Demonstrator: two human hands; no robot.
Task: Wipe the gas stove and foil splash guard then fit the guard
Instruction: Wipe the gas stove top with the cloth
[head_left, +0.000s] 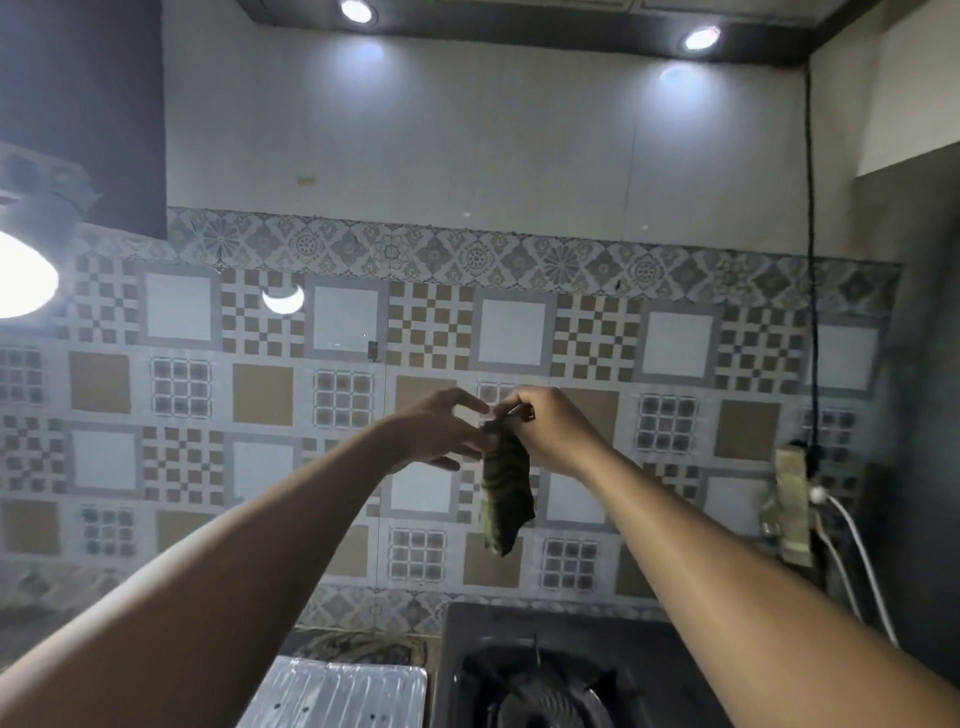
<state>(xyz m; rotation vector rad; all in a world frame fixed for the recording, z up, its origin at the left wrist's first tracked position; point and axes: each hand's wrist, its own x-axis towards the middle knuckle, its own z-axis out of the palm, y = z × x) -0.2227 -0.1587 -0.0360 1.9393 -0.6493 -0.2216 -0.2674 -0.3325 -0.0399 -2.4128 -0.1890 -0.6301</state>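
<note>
Olive-striped cloth (506, 499), head view: it hangs before the tiled wall (260, 395), high above the gas stove (483, 639) at near right. The foil splash guard (337, 691) lies just left of the stove. Likely risk: held only by a narrow pinch at its top edge, the cloth could slip and drop onto the burner. Right hand (556, 431) pinches that edge, fingers curled. Left hand (436, 431), fingers spread and nearly straight, reaches the same edge; contact is uncertain.
</note>
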